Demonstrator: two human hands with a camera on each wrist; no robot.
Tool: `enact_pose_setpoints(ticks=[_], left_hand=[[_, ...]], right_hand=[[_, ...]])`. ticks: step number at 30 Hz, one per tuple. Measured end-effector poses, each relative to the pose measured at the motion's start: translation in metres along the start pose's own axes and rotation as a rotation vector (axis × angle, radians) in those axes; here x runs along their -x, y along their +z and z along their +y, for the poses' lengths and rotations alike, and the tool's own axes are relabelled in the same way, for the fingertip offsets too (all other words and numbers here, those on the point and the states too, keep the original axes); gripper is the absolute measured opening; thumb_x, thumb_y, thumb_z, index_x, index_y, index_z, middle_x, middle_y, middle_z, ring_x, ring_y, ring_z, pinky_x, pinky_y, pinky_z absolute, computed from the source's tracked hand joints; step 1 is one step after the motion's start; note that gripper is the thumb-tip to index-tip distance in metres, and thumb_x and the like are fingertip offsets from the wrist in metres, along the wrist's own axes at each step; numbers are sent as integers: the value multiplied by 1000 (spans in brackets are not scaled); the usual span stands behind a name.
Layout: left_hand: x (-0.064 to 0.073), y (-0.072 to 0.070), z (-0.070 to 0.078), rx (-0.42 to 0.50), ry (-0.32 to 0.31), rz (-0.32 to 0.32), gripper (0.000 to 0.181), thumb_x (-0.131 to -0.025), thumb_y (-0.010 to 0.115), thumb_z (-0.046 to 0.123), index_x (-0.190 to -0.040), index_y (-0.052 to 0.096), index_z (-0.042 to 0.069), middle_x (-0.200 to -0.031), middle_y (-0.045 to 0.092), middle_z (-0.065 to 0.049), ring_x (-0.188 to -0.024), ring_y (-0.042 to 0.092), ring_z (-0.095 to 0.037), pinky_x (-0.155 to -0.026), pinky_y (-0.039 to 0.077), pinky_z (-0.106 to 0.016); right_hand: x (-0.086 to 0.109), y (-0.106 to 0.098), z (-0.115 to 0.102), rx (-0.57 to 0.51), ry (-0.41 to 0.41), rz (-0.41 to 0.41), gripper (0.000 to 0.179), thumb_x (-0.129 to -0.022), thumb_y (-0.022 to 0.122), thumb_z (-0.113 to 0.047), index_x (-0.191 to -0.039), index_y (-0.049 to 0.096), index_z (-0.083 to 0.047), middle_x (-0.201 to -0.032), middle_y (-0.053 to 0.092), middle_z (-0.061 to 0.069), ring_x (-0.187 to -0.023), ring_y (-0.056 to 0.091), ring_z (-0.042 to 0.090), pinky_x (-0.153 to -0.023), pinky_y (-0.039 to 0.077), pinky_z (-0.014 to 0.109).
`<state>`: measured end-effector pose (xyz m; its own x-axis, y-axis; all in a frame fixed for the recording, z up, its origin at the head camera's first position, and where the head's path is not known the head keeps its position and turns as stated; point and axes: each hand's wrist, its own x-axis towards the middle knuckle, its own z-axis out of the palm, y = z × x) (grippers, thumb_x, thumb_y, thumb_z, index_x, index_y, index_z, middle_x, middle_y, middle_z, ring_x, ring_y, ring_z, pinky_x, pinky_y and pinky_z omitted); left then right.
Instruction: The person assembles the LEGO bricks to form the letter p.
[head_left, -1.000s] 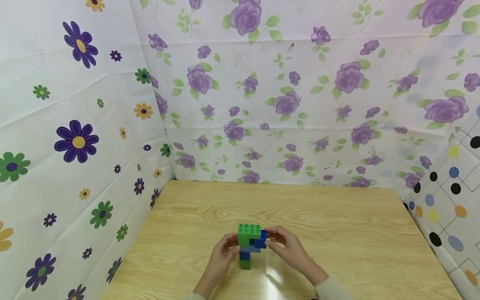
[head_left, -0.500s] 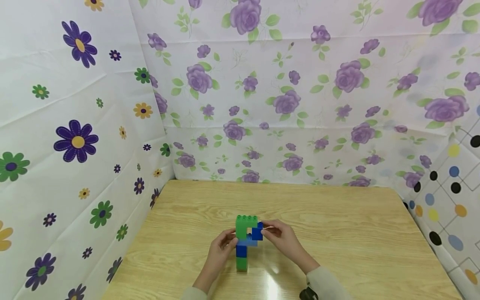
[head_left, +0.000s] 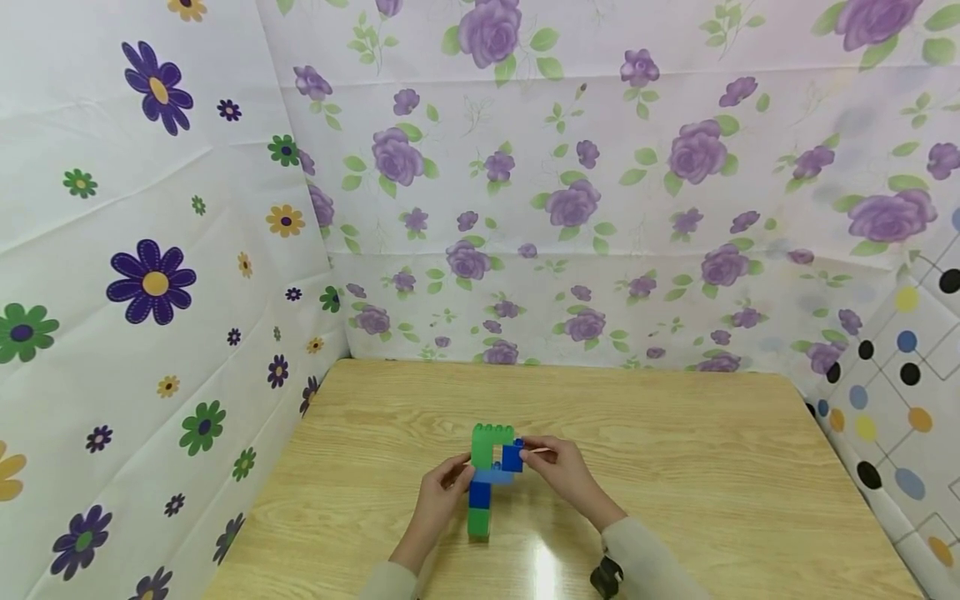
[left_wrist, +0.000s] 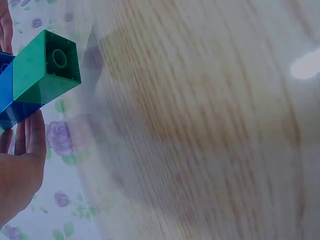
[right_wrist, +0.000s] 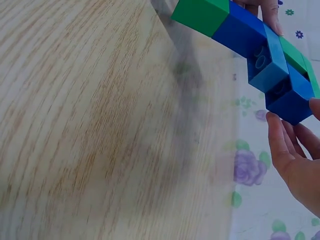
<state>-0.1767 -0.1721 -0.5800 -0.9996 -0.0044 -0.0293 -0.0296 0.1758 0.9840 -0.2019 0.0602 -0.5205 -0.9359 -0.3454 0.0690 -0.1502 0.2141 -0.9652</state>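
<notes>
A figure of joined toy building bricks is held up above the table, its bottom green brick (left_wrist: 47, 65) showing a hollow underside in the left wrist view. In the head view a green part (head_left: 481, 454) is on top, with a light blue brick (head_left: 501, 477), a dark blue brick (head_left: 480, 496) and the green bottom brick below. My left hand (head_left: 440, 493) grips the figure's left side around the light blue level. At the upper right, my right hand (head_left: 567, 477) pinches a dark blue brick (right_wrist: 291, 100) against the figure; its inner side is partly hidden.
The wooden table (head_left: 637, 433) spreads beneath both hands. A floral cloth (head_left: 525, 308) hangs along its far edge, with patterned cloths at left and right. A small black object (head_left: 606, 577) shows beside the right sleeve.
Both hands have raised the brick figure slightly and tipped it, so its front and lower bricks show more and its studded top less. The right sleeve has shifted a little left.
</notes>
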Motion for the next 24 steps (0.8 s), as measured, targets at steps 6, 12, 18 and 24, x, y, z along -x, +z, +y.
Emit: enact_pose_setpoints(ticks=[6,12,18,24], left_hand=[[-5,2,-4,-14,-2,21,39,-98,59,24,-131,58,2,-121,61,-16,-103,61,-22,-81,58,-28],[-8,3,-6,-17,-12,36,40,-97,59,26,-129,59,3,-118,63,-15,-100,63,-21,-80,58,-27],[-10,4,-6,-14,-32,60,40,-96,62,28,-127,62,4,-116,65,-13,-96,63,-18,-78,58,-26],[-9,5,9,-43,-31,60,34,-98,59,18,-125,61,-2,-117,63,-19,-99,63,-26,-81,59,-33]], right_hand=[[-14,4,30,-49,39,10,35,-97,59,-11,-127,56,8,-116,61,21,-101,63,36,-78,59,33],[-24,8,48,-76,82,40,35,-95,62,-17,-125,60,2,-114,62,15,-99,64,33,-85,56,46],[-28,10,52,-78,106,49,35,-94,65,-14,-124,60,2,-114,63,15,-97,64,27,-86,55,50],[-32,12,57,-85,124,33,38,-93,65,-9,-127,57,5,-117,61,17,-100,63,29,-87,55,49]])
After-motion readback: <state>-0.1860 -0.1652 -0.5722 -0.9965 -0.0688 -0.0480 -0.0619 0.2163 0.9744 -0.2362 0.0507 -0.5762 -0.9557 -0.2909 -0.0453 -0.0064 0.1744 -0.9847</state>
